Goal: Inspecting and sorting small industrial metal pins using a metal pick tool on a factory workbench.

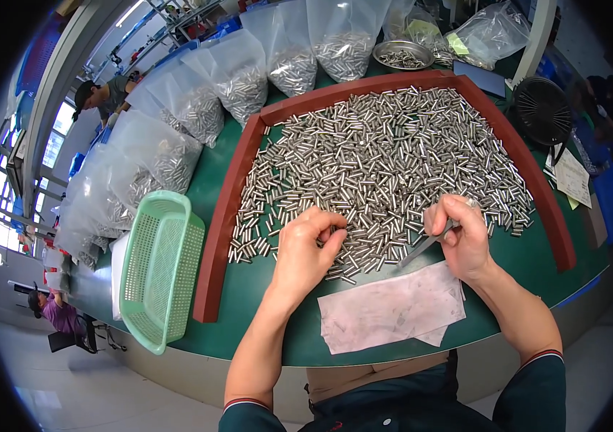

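A wide heap of short, shiny metal pins (385, 151) covers the green tabletop (249, 317) inside a dark red raised border. My left hand (303, 248) is at the heap's near edge, thumb and fingers curled together in a pinch; whatever may be between them is hidden. Closed around a pair of metal tweezers (416, 253), my right hand (462, 237) is at the near right of the heap. The tweezers point down and left toward the nearest pins. Below the hands lies a smudged pale pink sheet (385, 309), with another piece partly under it.
The red border (221, 237) rises left, behind and right of the heap. A green plastic basket (128, 288) stands at the left edge. Clear bags of pins (238, 83) line the back and left. A metal bowl (401, 56) and black fan (542, 109) sit behind. Two people are at left.
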Tool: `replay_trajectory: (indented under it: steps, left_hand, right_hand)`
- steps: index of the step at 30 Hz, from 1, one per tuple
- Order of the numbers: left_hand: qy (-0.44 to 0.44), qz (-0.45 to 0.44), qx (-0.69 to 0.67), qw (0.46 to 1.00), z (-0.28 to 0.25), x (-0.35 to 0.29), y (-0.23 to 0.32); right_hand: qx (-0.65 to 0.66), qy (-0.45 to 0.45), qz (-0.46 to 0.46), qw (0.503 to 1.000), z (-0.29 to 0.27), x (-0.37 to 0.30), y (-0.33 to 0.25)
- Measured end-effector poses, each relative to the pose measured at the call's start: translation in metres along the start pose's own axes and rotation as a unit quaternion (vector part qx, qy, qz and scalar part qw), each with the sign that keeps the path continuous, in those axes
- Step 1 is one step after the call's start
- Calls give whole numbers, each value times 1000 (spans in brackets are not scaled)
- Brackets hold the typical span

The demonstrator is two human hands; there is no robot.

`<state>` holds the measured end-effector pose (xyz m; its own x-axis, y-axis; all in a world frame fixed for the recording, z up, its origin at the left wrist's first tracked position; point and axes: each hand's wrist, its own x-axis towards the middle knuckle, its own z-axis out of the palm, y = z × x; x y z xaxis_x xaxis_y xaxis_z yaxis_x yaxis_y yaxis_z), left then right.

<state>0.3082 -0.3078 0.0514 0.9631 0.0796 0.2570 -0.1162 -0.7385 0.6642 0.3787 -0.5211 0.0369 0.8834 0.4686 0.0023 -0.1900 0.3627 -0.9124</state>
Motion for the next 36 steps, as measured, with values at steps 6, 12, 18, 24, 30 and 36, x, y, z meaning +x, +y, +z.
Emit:
replay_trajectory:
  steps: [6,12,18,24,30,36]
  left_hand:
    - [-8,87,70,994,11,0,-4]
    - [11,75,46,996,10,2,-6]
    - [-32,-224,-498,837,0,5,-8]
    - [-54,-218,-576,786,0,4,-20]
    - [-48,-225,-572,787,1,1,-20]
    - [-47,-213,-479,850,1,-3,-9]
  right_hand:
    - [-4,-10,3,1000,-1,-1,0]
    - [-5,-10,-1,1000,0,-1,-3]
    - [-12,0,2,1000,-1,-2,-5]
    - [-10,1,-3,1000,1,-1,-4]
    - [-4,-3,-3,1000,1,-4,-4]
    - [-28,14,-21,999,0,-4,0]
